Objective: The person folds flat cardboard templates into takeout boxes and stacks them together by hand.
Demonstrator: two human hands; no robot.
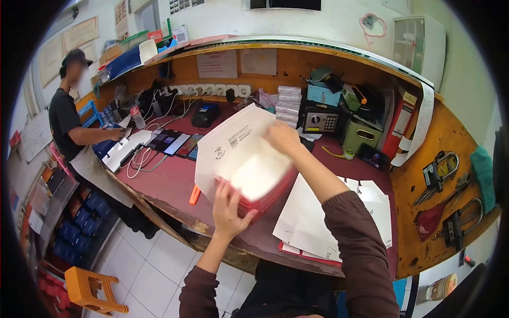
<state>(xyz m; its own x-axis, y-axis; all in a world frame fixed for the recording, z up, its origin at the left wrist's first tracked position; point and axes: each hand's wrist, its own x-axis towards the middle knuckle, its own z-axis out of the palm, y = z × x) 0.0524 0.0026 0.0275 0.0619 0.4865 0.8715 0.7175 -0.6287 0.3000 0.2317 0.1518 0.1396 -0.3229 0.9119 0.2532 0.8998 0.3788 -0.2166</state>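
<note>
A white cardboard box form [228, 139] with printed text and a code stands tilted over a stack of red-edged cartons [265, 204] on the dark red counter. My left hand [229, 209] rests against the near left corner of the stack, its fingers apart. The fingers of my right hand [282, 139] are bent at the upper right edge of the white cardboard, and motion blur hides their grip. Beside my right forearm lie flat white cardboard sheets [307, 217] with red ones beneath. An orange cutter [195, 194] lies left of the stack.
A co-worker [79, 116] stands at the counter's left end. Phones [177, 144] and cables lie nearby. Behind are a card terminal [205, 114], a small safe [321, 121] and a green bin [360, 134]. Padlocks [432, 177] hang right; an orange stool [93, 286] stands below left.
</note>
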